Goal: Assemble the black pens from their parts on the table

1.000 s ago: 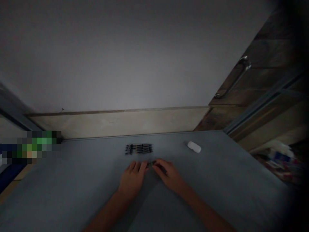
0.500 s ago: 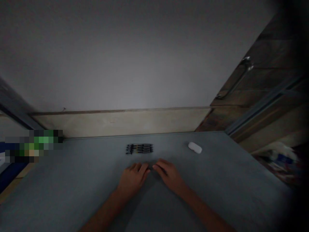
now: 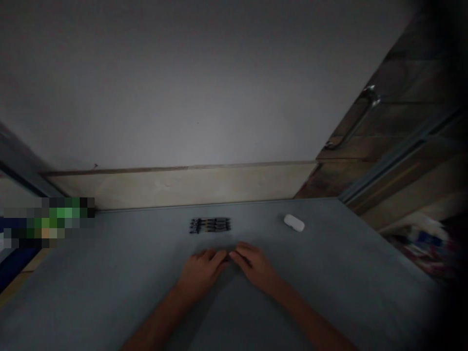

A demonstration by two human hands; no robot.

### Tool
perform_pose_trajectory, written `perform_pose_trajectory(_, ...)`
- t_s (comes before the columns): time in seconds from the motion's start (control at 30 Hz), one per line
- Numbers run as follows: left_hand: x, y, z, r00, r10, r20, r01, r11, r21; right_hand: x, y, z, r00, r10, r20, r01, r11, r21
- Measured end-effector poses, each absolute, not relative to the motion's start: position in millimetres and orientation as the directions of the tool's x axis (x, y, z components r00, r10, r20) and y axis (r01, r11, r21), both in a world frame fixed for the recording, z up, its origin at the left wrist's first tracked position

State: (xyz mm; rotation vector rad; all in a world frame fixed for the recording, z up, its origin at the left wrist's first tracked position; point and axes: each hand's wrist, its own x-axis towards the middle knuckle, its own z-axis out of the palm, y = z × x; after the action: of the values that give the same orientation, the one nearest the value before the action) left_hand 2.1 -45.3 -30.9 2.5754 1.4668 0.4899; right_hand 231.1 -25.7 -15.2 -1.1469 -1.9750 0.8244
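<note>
My left hand (image 3: 204, 267) and my right hand (image 3: 256, 266) meet just above the grey table, fingertips almost touching. Both are closed on a slim black pen (image 3: 228, 257), which their fingers mostly hide. Just beyond the hands, several black pens (image 3: 211, 225) with small yellowish marks lie side by side in a neat row, pointing left and right. A white oval case (image 3: 294, 223) rests farther to the right, apart from both hands.
The grey tabletop (image 3: 120, 273) runs back to a pale wall (image 3: 204, 97). A metal handle (image 3: 356, 122) is fixed to the dark panelling on the right. Blurred-out green and dark items (image 3: 58, 219) sit at the left edge. Bags (image 3: 424, 239) lie beyond the right edge.
The hands have drawn slightly closer together, so less of the pen shows between the fingertips. The row of pens and the white case lie as before; the view has shifted a little.
</note>
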Motion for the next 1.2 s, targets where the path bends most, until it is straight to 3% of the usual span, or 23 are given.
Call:
perform_pose_trajectory(0.17, 1, -44, -37, 0.467, 0.84, 0.275, 0.821, -0.528, 0.218, 232, -30, -8, -0.378, 0.906, 0.189, 0.413, 0.348, -0.842)
perform_pose_trajectory(0.33, 0, -43, -38, 0.472, 0.817, 0.332, 0.803, -0.554, 0.221, 232, -35, -4, -0.396, 0.886, 0.242, 0.369, 0.395, -0.841)
perform_pose_trajectory(0.67, -1, -44, -38, 0.426, 0.847, 0.317, 0.794, -0.518, 0.319, 234, -26, -18, -0.421, 0.87, 0.258, 0.387, 0.429, -0.816)
perform_pose_trajectory(0.97, -1, -45, -40, 0.463, 0.821, 0.335, 0.804, -0.547, 0.232, 236, -28, -16, -0.414, 0.882, 0.226, 0.415, 0.404, -0.815)
perform_pose_trajectory(1.2, -1, -43, -43, 0.501, 0.789, 0.355, 0.804, -0.577, 0.147, 231, -28, -23, -0.41, 0.866, 0.286, 0.447, 0.463, -0.765)
